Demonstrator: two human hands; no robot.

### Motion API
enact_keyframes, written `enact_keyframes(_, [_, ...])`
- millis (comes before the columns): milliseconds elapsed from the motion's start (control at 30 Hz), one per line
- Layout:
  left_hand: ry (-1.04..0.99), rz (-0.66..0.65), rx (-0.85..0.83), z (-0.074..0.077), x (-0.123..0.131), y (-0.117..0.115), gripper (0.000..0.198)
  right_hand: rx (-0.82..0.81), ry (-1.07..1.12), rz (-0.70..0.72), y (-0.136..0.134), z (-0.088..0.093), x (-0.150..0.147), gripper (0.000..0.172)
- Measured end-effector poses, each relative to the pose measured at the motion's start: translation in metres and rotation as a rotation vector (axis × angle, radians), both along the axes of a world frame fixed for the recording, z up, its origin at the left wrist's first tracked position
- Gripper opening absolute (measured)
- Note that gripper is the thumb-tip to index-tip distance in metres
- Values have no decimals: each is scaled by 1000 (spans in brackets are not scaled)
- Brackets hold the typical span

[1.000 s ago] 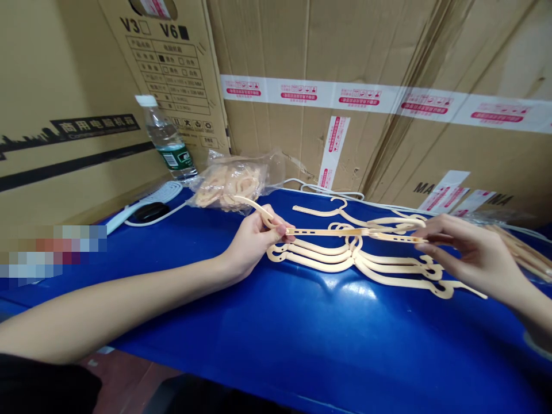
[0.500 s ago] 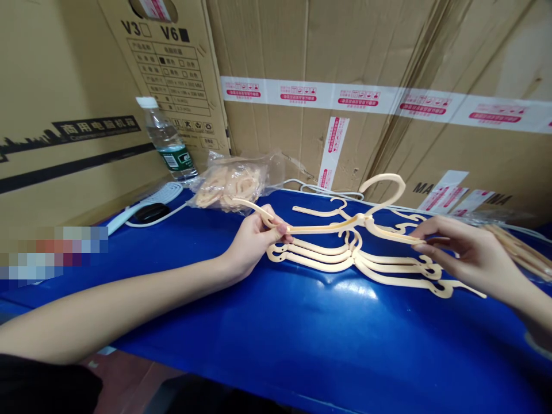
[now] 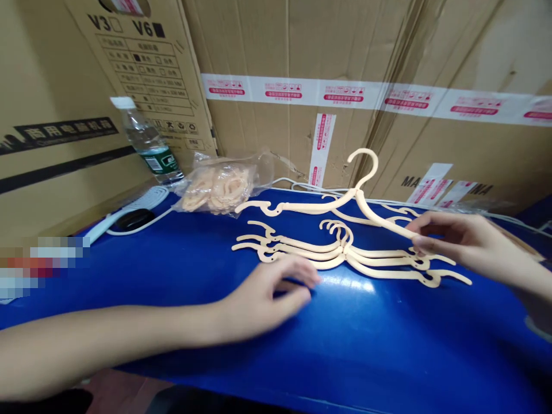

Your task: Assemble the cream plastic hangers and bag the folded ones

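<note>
A cream plastic hanger (image 3: 306, 206) is raised over the table with its hook upward. My right hand (image 3: 466, 238) pinches the right arm of this hanger. Its left end carries a curved piece with a notch. My left hand (image 3: 276, 296) holds nothing; its fingers are curled but apart, just in front of a row of hangers (image 3: 345, 259) lying flat on the blue tabletop. Those hangers overlap, hooks pointing to the back. Behind the raised hanger, further cream hanger parts (image 3: 366, 219) lie partly hidden.
A clear plastic bag (image 3: 219, 187) of cream parts rests at the back left, beside a water bottle (image 3: 149, 144). A black object (image 3: 135, 218) and a white cable (image 3: 297, 185) lie nearby. Large cardboard boxes (image 3: 267, 46) wall the back of the blue table (image 3: 345, 351).
My left hand has let go of the hanger and come down toward the front. The hanger, now held by my right hand alone, is tilted with its hook more upright.
</note>
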State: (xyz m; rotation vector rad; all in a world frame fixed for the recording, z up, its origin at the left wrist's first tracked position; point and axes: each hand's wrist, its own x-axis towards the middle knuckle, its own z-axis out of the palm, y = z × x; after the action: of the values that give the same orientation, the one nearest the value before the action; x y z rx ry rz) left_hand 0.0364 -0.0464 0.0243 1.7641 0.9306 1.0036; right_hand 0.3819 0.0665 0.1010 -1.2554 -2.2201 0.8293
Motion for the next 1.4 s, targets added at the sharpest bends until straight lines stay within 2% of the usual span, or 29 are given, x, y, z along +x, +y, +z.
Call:
enact_keyframes(67, [297,-266,388,0,4,-15,27,-100,-69,51,-1,4,1,47])
enact_keyframes(100, [400,-319,544,0,5,-20,29,-150,-111,70,-1,5,1,48])
enact_keyframes(167, [543,-331,753,-2,5,-24,33,-255,-187,106,-1,5,4,49])
enact_keyframes(233, [626,-273,827,-4,5,-23,37,-344,-241,155,0,2,8,47])
enact_keyframes(300, [676,-239,830,-5,4,-21,39,-370,-288,212,2,-1,12,40])
enact_keyframes(433, [714,-231,787,-5,3,-20,42,-289,-409,297,2,-4,16,23])
enact_keyframes(567, [718,-221,748,-6,2,-22,42,-252,-500,311,-5,-3,11,8])
enact_keyframes(1067, [789,-113,607,-12,4,-23,50,0,-589,300,-4,-9,7,11])
enact_keyframes(1267, [812,-11,598,-16,1,-11,49,15,-621,251,0,-12,9,12])
enact_keyframes(1400, [831,-5,613,-18,-1,-5,53,21,-621,230,0,-12,9,11])
